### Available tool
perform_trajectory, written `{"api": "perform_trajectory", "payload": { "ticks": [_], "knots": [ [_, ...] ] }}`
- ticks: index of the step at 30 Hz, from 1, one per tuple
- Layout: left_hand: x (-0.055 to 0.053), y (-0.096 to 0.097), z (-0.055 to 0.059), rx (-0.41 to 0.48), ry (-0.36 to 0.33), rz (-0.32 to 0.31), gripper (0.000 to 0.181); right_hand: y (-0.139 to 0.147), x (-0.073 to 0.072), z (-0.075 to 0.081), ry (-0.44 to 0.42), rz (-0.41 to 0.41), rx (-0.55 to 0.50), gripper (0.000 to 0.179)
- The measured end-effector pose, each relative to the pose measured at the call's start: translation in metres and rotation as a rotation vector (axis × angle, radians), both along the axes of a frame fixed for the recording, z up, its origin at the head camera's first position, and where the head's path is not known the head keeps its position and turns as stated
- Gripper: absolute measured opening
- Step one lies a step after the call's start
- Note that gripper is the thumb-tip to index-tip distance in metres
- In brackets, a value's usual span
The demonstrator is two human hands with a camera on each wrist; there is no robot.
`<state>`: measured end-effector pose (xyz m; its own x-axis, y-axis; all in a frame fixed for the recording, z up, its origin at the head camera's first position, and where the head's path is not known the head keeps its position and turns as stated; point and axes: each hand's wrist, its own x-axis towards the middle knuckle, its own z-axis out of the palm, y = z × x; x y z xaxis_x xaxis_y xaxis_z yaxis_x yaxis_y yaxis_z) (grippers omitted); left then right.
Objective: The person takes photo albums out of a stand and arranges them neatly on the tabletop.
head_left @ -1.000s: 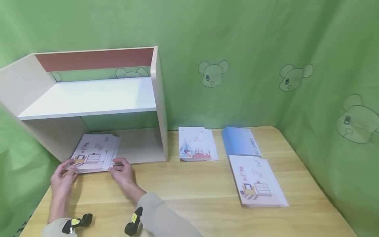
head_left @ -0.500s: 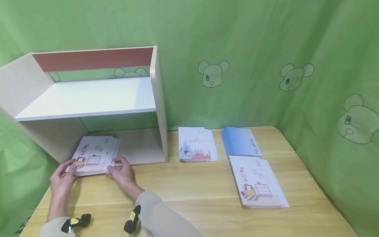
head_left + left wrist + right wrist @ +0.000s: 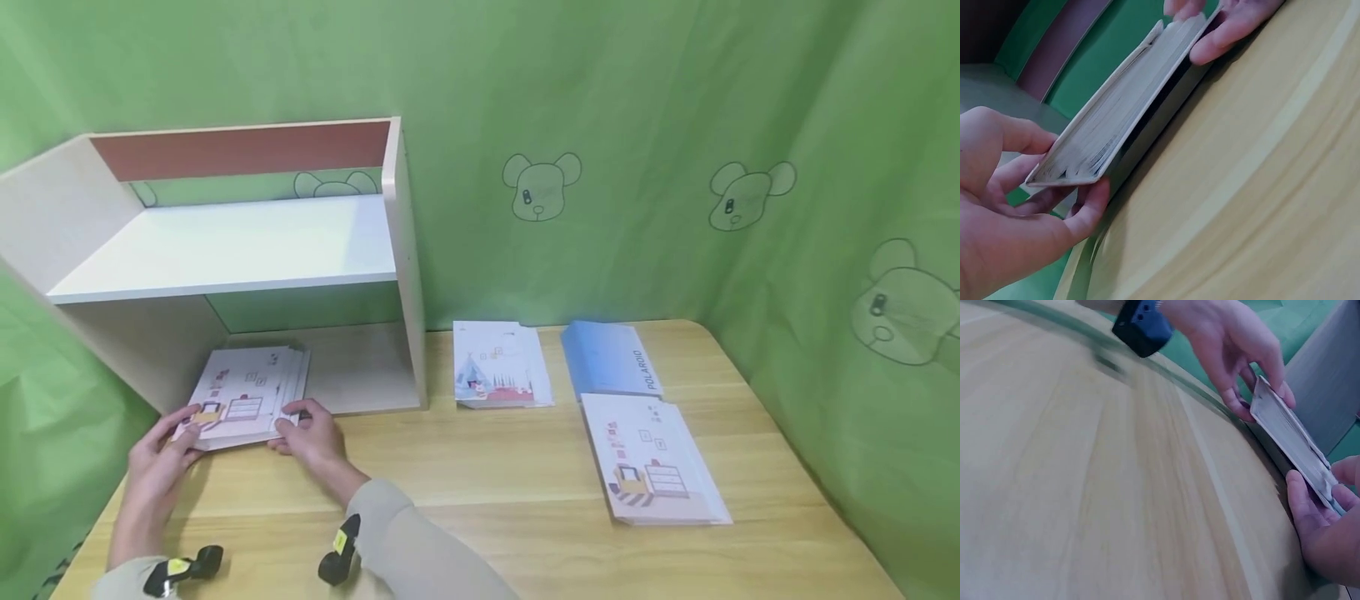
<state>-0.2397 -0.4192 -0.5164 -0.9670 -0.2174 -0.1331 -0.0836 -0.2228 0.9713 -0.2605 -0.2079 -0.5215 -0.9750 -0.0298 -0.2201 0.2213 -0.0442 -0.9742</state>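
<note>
A photo album (image 3: 247,392) with a white cover and a printed room scene lies partly inside the lower compartment of the bookshelf, its front end toward me. My left hand (image 3: 161,458) pinches its near left corner, and my right hand (image 3: 315,437) grips the near right corner. In the left wrist view, the album's page edges (image 3: 1122,103) show between two covers, with the left hand's digits on both covers. A dark gap runs under the album there. Layered edges show along its right side in the head view; whether another album lies beneath, I cannot tell.
The two-tier bookshelf (image 3: 225,250) stands at the left on the wooden table (image 3: 465,467). To its right lie a white album with a tent picture (image 3: 495,367), a blue album (image 3: 609,358) and another room-scene album (image 3: 652,462). A green curtain (image 3: 637,100) hangs behind.
The album's near end has shifted slightly toward me and to the right, with both hands still gripping it. The other albums have stayed put.
</note>
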Motion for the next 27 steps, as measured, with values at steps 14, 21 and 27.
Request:
{"api": "perform_trajectory", "payload": {
  "ticks": [14, 21, 27],
  "knots": [
    [0.014, -0.012, 0.003, 0.034, 0.019, -0.192, 0.065, 0.009, -0.001, 0.001, 0.031, -0.001, 0.212, 0.04],
    [0.016, -0.01, 0.002, 0.029, 0.042, -0.257, 0.07, 0.017, 0.001, -0.002, 0.048, 0.016, 0.198, 0.047],
    [0.02, -0.01, 0.007, 0.034, 0.083, -0.296, 0.067, 0.024, 0.004, 0.005, 0.055, 0.03, 0.139, 0.048]
  ]
}}
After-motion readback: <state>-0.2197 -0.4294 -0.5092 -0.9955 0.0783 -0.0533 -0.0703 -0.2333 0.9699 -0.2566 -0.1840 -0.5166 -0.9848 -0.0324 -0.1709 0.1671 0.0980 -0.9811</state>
